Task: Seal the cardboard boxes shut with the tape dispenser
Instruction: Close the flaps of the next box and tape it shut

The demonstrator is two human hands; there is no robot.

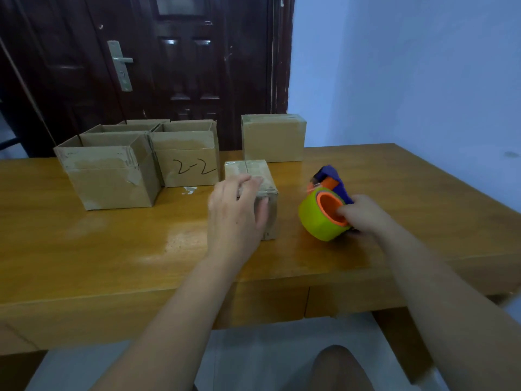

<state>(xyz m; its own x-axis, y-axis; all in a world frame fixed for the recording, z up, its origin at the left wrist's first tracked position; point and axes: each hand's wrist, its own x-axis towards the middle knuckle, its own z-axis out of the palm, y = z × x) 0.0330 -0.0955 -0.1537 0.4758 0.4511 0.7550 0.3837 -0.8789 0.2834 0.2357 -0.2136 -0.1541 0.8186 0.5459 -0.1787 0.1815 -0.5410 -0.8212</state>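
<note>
Two hands work apart over the wooden worktop point(112, 249). The left hand point(236, 213) lies on a small closed cardboard box point(253, 172), fingers loosely spread across its taped top and thumb against its near face. Just right of that box, the right hand point(363, 214) grips the tape dispenser point(324, 215), with one finger hooked into its core. The dispenser carries a fat yellow-green roll on an orange core, in a blue frame. Its long axis runs from the right hand away from the person, blue nose farthest, and the core's opening faces up toward the camera. Beyond the left hand stand two open boxes point(112, 176), one marked "2-2" point(194, 167). A taller closed box point(273, 139) stands between the hands, farther back.
</note>
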